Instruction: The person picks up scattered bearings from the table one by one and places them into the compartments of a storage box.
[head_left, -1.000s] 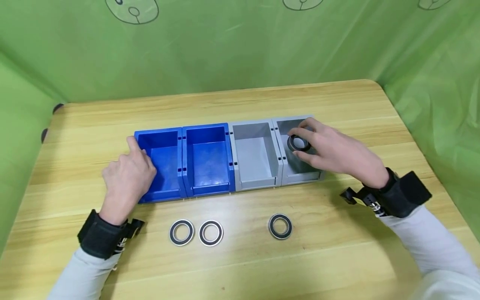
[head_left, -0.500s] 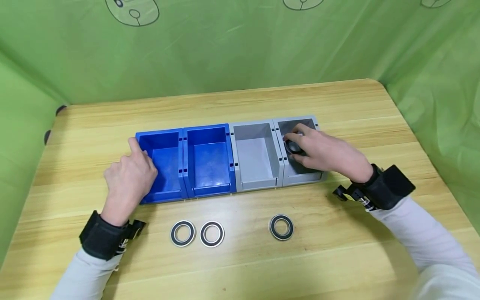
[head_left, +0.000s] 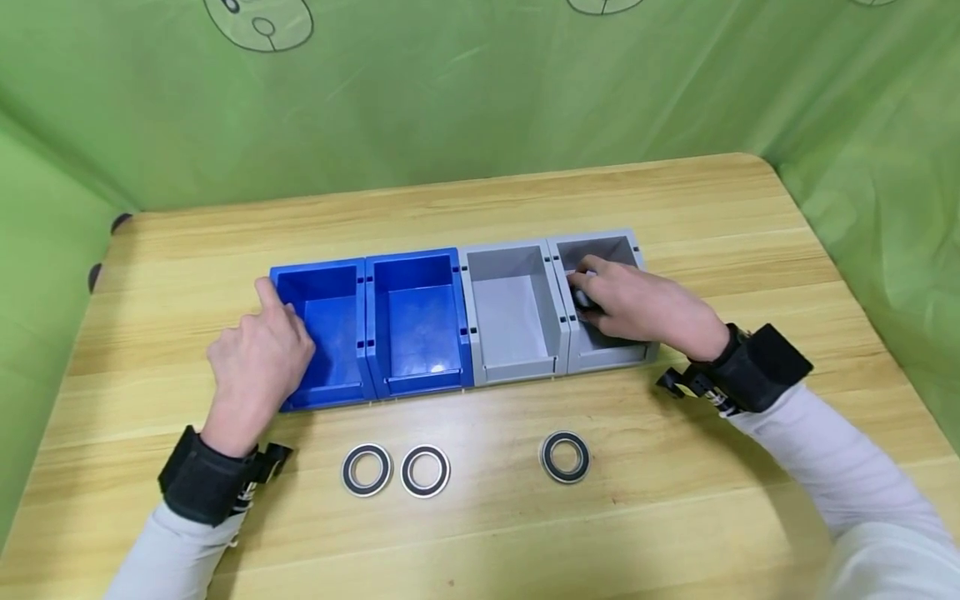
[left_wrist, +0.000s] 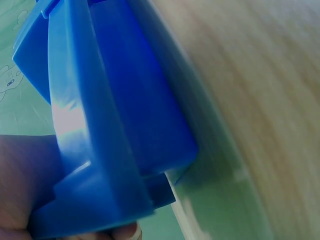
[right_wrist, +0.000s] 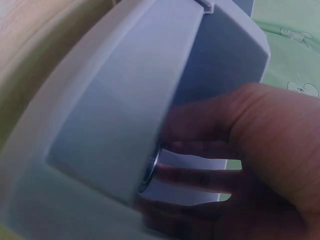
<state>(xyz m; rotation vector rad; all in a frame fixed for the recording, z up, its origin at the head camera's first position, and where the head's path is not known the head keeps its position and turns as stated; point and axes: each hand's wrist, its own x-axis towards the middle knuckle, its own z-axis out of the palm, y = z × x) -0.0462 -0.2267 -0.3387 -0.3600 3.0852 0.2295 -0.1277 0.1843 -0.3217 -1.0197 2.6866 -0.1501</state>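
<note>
My left hand (head_left: 258, 360) grips the outer side wall of the leftmost blue bin (head_left: 327, 393). In the left wrist view, fingertips (left_wrist: 129, 231) show under that bin's edge. Inside the rightmost grey bin (head_left: 613, 360), my right hand (head_left: 647, 305) holds a bearing, mostly hidden by the fingers. Its shiny rim (right_wrist: 152, 170) shows between the bin wall and the fingers in the right wrist view. Whether the bearing touches the bin floor cannot be told.
Between these bins stand another blue bin (head_left: 422, 333) and another grey bin (head_left: 512, 321), joined in a row. In front lie a left bearing (head_left: 353, 482), a middle bearing (head_left: 414, 485) and a right bearing (head_left: 553, 472), flat on the wooden table (head_left: 480, 550). A green curtain (head_left: 450, 108) surrounds it.
My right hand has moved left and lower into the rightmost grey bin, taking the bearing down with it. The left hand keeps its grip on the blue bin.
</note>
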